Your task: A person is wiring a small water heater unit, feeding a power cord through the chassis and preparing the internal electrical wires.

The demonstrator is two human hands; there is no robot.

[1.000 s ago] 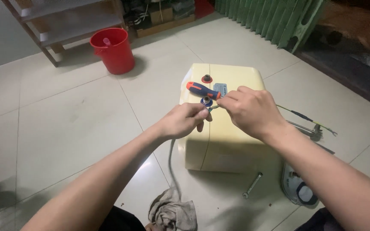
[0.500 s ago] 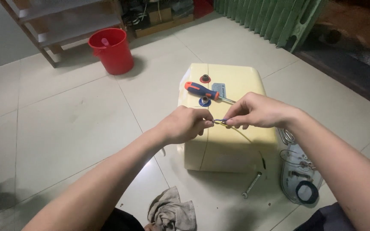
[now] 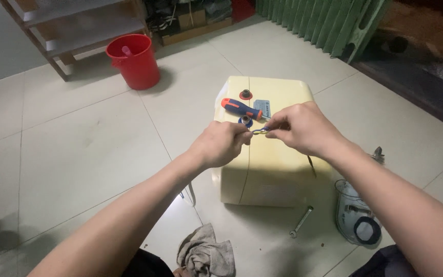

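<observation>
Above the cream tank (image 3: 267, 169) (blue label (image 3: 262, 107) on top), both hands (image 3: 262, 134) pinch a small fitting (image 3: 260, 131).

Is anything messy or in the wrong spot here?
A bit. A crumpled rag lies on the tiled floor, a loose metal bolt sits beside the cream box, and a screwdriver rests on top of it. Nothing looks spilled or broken.

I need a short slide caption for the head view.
Both hands, left hand and right hand, pinch a small wire piece above a cream appliance.
</observation>
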